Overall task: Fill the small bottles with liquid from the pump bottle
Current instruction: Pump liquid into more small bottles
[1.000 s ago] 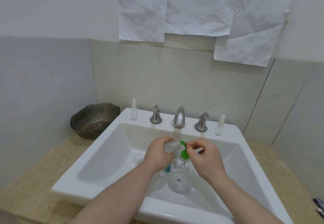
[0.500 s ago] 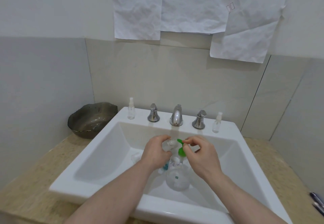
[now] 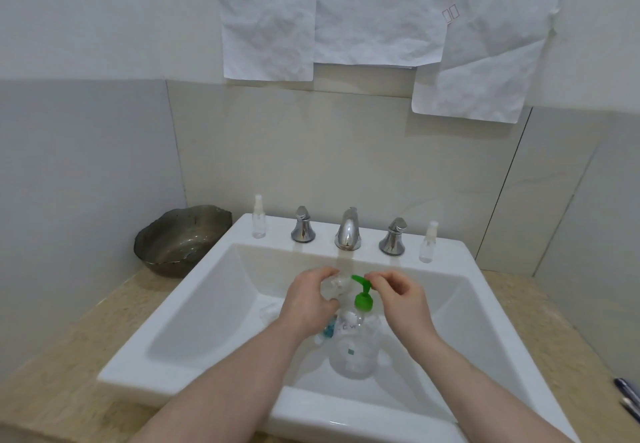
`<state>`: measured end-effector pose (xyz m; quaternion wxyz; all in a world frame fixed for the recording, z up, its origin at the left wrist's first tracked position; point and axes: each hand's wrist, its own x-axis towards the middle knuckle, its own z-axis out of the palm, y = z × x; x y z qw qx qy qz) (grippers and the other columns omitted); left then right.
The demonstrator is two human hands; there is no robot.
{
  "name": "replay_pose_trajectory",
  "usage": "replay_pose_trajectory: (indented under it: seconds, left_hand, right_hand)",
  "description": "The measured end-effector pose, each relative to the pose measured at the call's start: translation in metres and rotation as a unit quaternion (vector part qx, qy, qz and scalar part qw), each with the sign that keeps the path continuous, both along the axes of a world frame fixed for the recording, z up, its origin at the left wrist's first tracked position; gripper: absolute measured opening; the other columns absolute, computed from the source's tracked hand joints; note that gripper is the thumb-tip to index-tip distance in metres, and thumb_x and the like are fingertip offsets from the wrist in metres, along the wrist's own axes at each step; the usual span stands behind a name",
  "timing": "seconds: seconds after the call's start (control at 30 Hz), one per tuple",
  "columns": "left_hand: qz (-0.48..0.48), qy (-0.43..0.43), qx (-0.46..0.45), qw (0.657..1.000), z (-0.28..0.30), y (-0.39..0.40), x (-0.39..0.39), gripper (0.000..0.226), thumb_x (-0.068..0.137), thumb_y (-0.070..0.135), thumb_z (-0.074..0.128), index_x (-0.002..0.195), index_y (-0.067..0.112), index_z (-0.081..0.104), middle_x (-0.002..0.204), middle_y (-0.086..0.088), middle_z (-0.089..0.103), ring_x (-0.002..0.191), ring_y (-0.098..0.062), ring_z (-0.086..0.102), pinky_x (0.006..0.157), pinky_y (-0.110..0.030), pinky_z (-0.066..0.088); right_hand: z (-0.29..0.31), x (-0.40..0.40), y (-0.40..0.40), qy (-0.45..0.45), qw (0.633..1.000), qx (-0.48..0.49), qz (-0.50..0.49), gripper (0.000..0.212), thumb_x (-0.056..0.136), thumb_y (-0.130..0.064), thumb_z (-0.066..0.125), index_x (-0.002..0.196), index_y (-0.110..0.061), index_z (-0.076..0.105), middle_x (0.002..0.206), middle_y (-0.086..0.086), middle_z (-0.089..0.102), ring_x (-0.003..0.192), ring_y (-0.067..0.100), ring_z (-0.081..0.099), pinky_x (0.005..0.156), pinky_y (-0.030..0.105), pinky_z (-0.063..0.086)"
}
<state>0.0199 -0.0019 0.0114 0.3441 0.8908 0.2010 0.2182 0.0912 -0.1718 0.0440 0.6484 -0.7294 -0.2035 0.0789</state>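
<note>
Over the white sink [image 3: 194, 307], the left hand [image 3: 309, 298] grips a small clear bottle [image 3: 334, 285] at the nozzle of the green-topped pump bottle [image 3: 356, 338], which stands in the basin. The right hand [image 3: 401, 298] has its fingers [image 3: 375, 279] curled, pressing the pump head. Two small spray bottles [image 3: 259, 217] stand on the far rim.

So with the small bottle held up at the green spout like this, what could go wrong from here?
1. The left hand holds the small bottle tipped at the green pump; if its narrow mouth sits off the spout, liquid would probably fall into the sink.
2. The right hand grips only the pump head, and nothing steadies the pump bottle, so a hard press might tip it.
</note>
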Motion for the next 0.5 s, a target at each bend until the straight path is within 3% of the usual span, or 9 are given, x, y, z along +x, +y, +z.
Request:
replay_pose_trajectory:
  seconds: [0.23, 0.37, 0.5]
  left_hand:
    - [0.004, -0.035, 0.021, 0.999, -0.002, 0.002, 0.003, 0.051, 0.076, 0.011, 0.070, 0.124, 0.030, 0.069, 0.122, 0.013, 0.070, 0.117, -0.011, 0.061, 0.102, -0.026, 0.047]
    - [0.015, -0.040, 0.031, 0.999, -0.004, 0.004, 0.003, 0.051, 0.080, 0.011, 0.071, 0.128, 0.028, 0.067, 0.129, 0.010, 0.067, 0.124, -0.012, 0.056, 0.105, -0.021, 0.041]
    - [0.009, -0.042, 0.044, 0.998, -0.004, 0.004, 0.003, 0.052, 0.081, 0.011, 0.072, 0.130, 0.028, 0.066, 0.130, 0.010, 0.065, 0.126, -0.012, 0.054, 0.107, -0.022, 0.039]
  right_hand:
    - [-0.005, 0.004, 0.013, 0.121, 0.991, -0.030, 0.044, 0.019, 0.096, -0.032, 0.066, 0.093, -0.017, 0.076, 0.100, 0.004, 0.079, 0.095, 0.018, 0.070, 0.081, 0.029, 0.047]
    - [-0.005, 0.003, 0.015, 0.188, 0.973, -0.089, 0.102, 0.035, 0.098, -0.048, 0.054, 0.091, -0.023, 0.078, 0.106, -0.004, 0.080, 0.093, 0.015, 0.064, 0.080, 0.034, 0.039]
    - [-0.002, 0.003, 0.016, 0.248, 0.957, -0.063, 0.136, 0.027, 0.098, -0.043, 0.051, 0.091, -0.025, 0.070, 0.110, -0.005, 0.080, 0.093, 0.015, 0.062, 0.078, 0.036, 0.037]
